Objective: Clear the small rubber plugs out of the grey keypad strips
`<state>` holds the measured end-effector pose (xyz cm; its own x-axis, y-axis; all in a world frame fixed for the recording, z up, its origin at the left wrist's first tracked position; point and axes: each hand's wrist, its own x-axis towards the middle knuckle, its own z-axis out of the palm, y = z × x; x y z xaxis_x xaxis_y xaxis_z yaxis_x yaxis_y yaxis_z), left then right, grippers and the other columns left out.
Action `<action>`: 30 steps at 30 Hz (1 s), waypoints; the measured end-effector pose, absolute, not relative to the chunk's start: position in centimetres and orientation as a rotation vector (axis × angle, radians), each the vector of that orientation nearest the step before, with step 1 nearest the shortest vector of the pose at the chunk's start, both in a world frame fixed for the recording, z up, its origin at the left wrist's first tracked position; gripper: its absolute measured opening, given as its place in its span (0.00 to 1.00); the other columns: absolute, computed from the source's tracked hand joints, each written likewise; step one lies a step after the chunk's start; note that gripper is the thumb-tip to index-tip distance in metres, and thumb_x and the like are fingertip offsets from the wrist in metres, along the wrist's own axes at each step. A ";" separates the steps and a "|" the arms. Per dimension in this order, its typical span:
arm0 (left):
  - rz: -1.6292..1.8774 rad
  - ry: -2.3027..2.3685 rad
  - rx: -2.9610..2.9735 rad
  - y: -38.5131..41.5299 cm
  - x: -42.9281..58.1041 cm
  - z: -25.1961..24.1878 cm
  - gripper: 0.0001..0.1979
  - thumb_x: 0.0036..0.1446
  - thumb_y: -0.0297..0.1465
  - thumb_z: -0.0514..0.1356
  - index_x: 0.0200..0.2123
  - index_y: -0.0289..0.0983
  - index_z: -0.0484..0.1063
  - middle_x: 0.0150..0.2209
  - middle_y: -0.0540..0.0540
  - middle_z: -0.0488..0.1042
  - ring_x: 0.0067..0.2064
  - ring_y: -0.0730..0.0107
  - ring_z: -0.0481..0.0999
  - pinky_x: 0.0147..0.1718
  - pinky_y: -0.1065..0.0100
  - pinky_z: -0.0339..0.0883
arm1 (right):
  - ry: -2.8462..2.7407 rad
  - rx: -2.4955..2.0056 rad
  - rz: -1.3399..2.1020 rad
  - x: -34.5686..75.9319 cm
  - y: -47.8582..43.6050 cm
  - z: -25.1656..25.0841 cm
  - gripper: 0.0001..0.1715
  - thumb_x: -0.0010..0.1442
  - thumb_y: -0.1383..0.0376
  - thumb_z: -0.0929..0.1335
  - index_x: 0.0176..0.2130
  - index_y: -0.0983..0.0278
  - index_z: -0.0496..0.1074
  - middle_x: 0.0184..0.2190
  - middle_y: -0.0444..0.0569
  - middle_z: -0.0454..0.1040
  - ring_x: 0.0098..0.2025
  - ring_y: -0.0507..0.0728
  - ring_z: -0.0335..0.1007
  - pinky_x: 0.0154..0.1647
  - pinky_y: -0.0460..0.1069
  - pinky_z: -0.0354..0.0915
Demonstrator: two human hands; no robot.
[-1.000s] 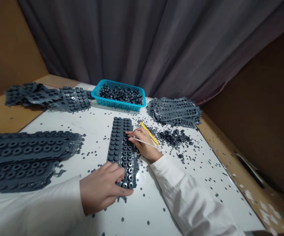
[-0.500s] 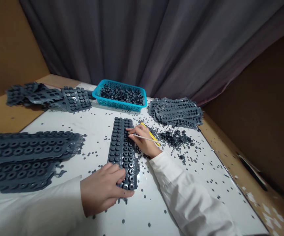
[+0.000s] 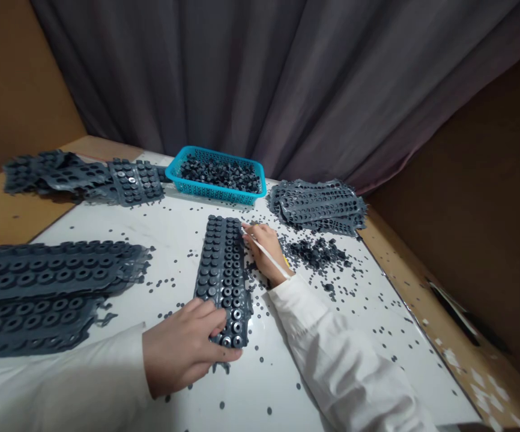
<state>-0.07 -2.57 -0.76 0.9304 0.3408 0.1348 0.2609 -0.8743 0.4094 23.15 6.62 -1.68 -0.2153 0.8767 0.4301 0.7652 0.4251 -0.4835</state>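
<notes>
A dark grey rubber sheet (image 3: 215,258) with rows of raised round knobs lies lengthwise in front of me. Many knobs in its right rows have open centres; those on the left look capped. My left hand (image 3: 190,345) grips the sheet's near end, thumb along the bottom edge and fingers curled over the top. Beside the far right edge, my right hand (image 3: 264,249) is closed around a thin white stick (image 3: 266,255). The stick's tip is near the upper right knobs; whether it touches them I cannot tell. A yellow strip (image 3: 286,262) is mostly hidden behind that hand.
A blue basket (image 3: 217,191) full of small dark parts stands at the back. Perforated sheets (image 3: 318,204) are stacked at right, near a heap of dark bits (image 3: 318,253). More knobbed sheets (image 3: 39,273) lie at left. Small discs are scattered over the white tabletop (image 3: 332,360).
My right hand has shifted off the knobs to the sheet's right edge and slightly farther away. The stick now slants more steeply. My left hand keeps its hold on the sheet.
</notes>
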 end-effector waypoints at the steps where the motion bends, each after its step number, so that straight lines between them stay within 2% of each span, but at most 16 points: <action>1: 0.283 0.438 2.695 -2.6 -0.1 -0.8 0.26 0.52 0.22 0.59 0.51 0.52 0.66 0.35 0.48 0.60 0.36 0.63 0.58 0.34 0.62 0.46 | -1.981 -1.375 0.241 23.4 6.6 -1.7 0.07 0.65 0.63 0.62 0.37 0.60 0.69 0.44 0.52 0.77 0.45 0.61 0.69 0.47 0.57 0.61; 7: 0.288 0.458 2.693 -2.6 -0.1 -0.7 0.25 0.52 0.22 0.60 0.50 0.52 0.67 0.35 0.48 0.60 0.36 0.63 0.58 0.34 0.62 0.45 | -1.894 -1.135 0.616 24.1 5.6 -1.9 0.10 0.65 0.57 0.63 0.36 0.60 0.67 0.42 0.51 0.77 0.47 0.60 0.73 0.46 0.55 0.65; 11: 0.301 0.450 2.695 -2.6 0.0 -0.6 0.25 0.52 0.23 0.60 0.50 0.53 0.67 0.35 0.48 0.60 0.36 0.63 0.58 0.33 0.63 0.46 | -1.947 -1.082 0.591 24.1 5.3 -2.1 0.12 0.65 0.56 0.63 0.34 0.60 0.68 0.39 0.52 0.77 0.48 0.61 0.73 0.48 0.57 0.65; 19: 0.304 0.463 2.696 -2.6 0.0 -0.5 0.24 0.52 0.22 0.60 0.50 0.52 0.67 0.35 0.48 0.61 0.37 0.64 0.58 0.33 0.63 0.46 | -1.853 -1.130 0.711 24.4 5.4 -2.2 0.11 0.64 0.56 0.64 0.35 0.60 0.68 0.42 0.53 0.78 0.48 0.60 0.73 0.48 0.57 0.65; 25: 0.315 0.472 2.695 -2.6 0.0 -0.4 0.24 0.51 0.23 0.61 0.49 0.53 0.68 0.34 0.49 0.61 0.36 0.65 0.58 0.33 0.63 0.46 | -1.988 -1.109 0.525 24.5 5.6 -2.4 0.09 0.64 0.59 0.64 0.34 0.61 0.69 0.40 0.52 0.77 0.47 0.59 0.73 0.49 0.57 0.64; 30: 0.323 0.465 2.697 -2.6 0.0 -0.6 0.25 0.51 0.23 0.61 0.49 0.53 0.68 0.34 0.49 0.62 0.36 0.65 0.58 0.34 0.64 0.48 | -2.083 -1.307 0.312 24.5 6.1 -2.2 0.07 0.64 0.63 0.63 0.37 0.60 0.71 0.44 0.51 0.77 0.45 0.60 0.70 0.50 0.57 0.62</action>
